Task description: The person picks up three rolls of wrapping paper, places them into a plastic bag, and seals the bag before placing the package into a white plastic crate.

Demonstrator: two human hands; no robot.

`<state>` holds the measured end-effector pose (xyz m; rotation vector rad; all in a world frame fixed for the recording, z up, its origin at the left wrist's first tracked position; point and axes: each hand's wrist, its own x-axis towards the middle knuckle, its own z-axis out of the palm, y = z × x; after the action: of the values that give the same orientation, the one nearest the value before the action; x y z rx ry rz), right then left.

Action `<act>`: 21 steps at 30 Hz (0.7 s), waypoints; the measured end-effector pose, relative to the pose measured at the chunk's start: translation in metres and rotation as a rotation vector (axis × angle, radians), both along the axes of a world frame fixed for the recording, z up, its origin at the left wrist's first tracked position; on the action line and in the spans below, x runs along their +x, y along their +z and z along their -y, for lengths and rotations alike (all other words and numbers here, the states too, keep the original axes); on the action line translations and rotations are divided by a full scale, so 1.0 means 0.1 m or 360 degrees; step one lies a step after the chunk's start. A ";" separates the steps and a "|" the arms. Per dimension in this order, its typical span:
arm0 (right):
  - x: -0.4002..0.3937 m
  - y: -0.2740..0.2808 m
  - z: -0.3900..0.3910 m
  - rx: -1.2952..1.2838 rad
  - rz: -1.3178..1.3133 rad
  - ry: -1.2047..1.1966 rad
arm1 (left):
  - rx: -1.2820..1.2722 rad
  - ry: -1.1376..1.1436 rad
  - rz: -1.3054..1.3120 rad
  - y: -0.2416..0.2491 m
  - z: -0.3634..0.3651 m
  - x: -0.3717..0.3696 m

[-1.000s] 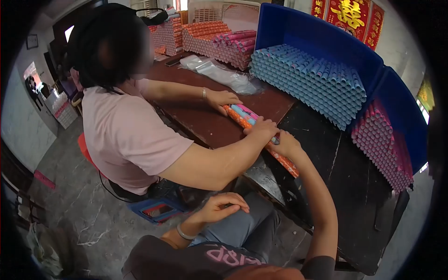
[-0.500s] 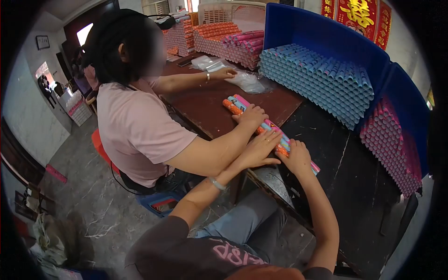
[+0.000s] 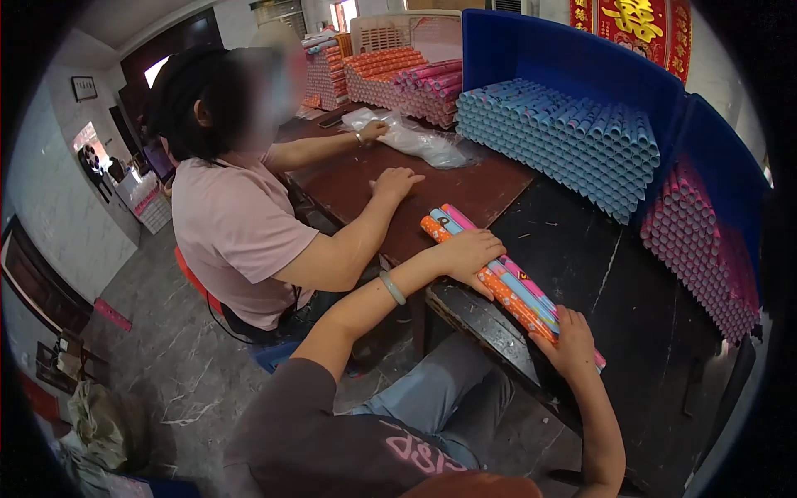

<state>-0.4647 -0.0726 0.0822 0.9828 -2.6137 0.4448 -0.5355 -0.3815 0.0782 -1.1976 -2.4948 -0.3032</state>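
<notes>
Three patterned rolls lie side by side at the edge of the black table: an orange roll (image 3: 509, 305) nearest me, a light blue roll (image 3: 521, 295) in the middle and a pink roll (image 3: 528, 280) on the far side. My left hand (image 3: 471, 253) is laid across them towards their far end, its fingers curled over the top. Near the close end, my right hand (image 3: 573, 339) grips the bundle, thumb on the orange side and fingers over the rest. Both palms hide parts of the rolls.
A co-worker in a pink shirt (image 3: 237, 224) sits at my left, one hand on clear plastic bags (image 3: 415, 141) on the brown table (image 3: 357, 178). Stacked blue rolls (image 3: 556, 137) and pink rolls (image 3: 701, 257) stand against blue bins (image 3: 573, 58). Orange rolls (image 3: 382, 65) are piled behind.
The co-worker's near hand has come off the rolls and drawn back left. The bundle has shifted towards me and to the right, with both my hands on it.
</notes>
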 end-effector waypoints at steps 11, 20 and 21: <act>0.01 0.00 0.00 -0.0014 0.0090 -0.0034 | -0.0076 -0.0076 -0.0144 -0.02 0.14 -0.10; -0.05 0.03 0.20 -0.0132 -0.0011 -0.0008 | -0.0213 0.0102 -0.0170 0.34 0.30 -0.07; -0.07 0.04 0.24 -0.0158 -0.0023 0.0012 | -0.0217 0.0140 -0.0149 0.37 0.33 -0.07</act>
<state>-0.4719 -0.0965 0.0857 0.9605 -2.5488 0.5614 -0.5421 -0.4147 0.1155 -1.1213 -2.5109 -0.0536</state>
